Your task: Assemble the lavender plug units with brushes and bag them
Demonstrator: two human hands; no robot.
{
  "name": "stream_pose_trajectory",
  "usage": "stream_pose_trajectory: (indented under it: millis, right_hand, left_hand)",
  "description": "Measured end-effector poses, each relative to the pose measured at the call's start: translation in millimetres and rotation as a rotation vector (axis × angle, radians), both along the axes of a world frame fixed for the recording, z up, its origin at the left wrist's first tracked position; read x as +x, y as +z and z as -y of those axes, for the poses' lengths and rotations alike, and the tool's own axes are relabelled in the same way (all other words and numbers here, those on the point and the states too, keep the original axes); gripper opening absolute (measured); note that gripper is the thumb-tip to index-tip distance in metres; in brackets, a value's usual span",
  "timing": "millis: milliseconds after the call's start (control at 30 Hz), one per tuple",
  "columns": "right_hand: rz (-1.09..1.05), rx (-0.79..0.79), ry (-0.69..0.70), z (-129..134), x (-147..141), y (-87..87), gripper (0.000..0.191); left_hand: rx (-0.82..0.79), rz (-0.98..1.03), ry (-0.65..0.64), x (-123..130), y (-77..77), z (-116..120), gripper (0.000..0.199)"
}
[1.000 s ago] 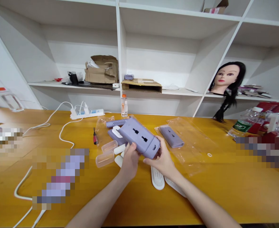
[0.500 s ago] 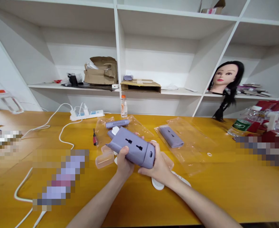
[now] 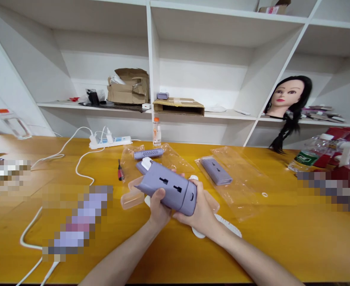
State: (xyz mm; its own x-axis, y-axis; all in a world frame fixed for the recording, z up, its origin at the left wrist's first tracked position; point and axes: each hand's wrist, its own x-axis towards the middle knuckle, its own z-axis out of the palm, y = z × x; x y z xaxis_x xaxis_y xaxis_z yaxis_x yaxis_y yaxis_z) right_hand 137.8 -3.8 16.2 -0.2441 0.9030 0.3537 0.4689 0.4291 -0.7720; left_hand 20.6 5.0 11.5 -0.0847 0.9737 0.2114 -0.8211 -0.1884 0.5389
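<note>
Both hands hold a purple casing (image 3: 170, 186) above the wooden table. My left hand (image 3: 160, 208) grips its lower left side, thumb on top near two dark keyhole-shaped slots. At the right end, my right hand (image 3: 200, 208) is wrapped round the end piece, which has a small oval opening. Behind the casing lie a purple part with a white piece (image 3: 147, 162) and a perforated purple tube (image 3: 149, 153) on clear plastic. A second purple casing (image 3: 216, 171) rests on a plastic bag to the right. Clear pinkish cups (image 3: 132, 200) and white pieces lie partly hidden beneath.
A red and black screwdriver (image 3: 120, 171) lies left of the parts. White cables run from a power strip (image 3: 111, 142). Bottles (image 3: 157, 133) stand at the back, more at the right. Shelves hold cardboard boxes (image 3: 179, 105) and a mannequin head (image 3: 288, 95).
The casing has tilted slightly in my hands, its right end now a little lower and its end opening seen more narrowly. The whole view has shifted slightly.
</note>
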Motion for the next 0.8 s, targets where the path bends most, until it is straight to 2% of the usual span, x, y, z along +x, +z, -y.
stream_pose_trajectory:
  millis: [233, 400, 567, 800]
  right_hand:
    - [0.003, -0.001, 0.009, 1, 1, -2.9, 0.082]
    - [0.011, 0.009, 0.023, 4, 1, 2.8, 0.083]
    - [-0.001, 0.029, 0.040, 6, -1, 4.9, 0.080]
    - [-0.051, -0.045, -0.016, -4, 0, 5.1, 0.080]
  left_hand:
    - [0.042, 0.022, -0.008, 1, 3.8, 5, 0.045]
    - [0.039, 0.062, 0.014, 3, 8.8, 9, 0.050]
    - [0.061, 0.060, -0.010, 2, 4.1, 7, 0.050]
    - [-0.038, -0.012, -0.027, -3, 7.3, 0, 0.055]
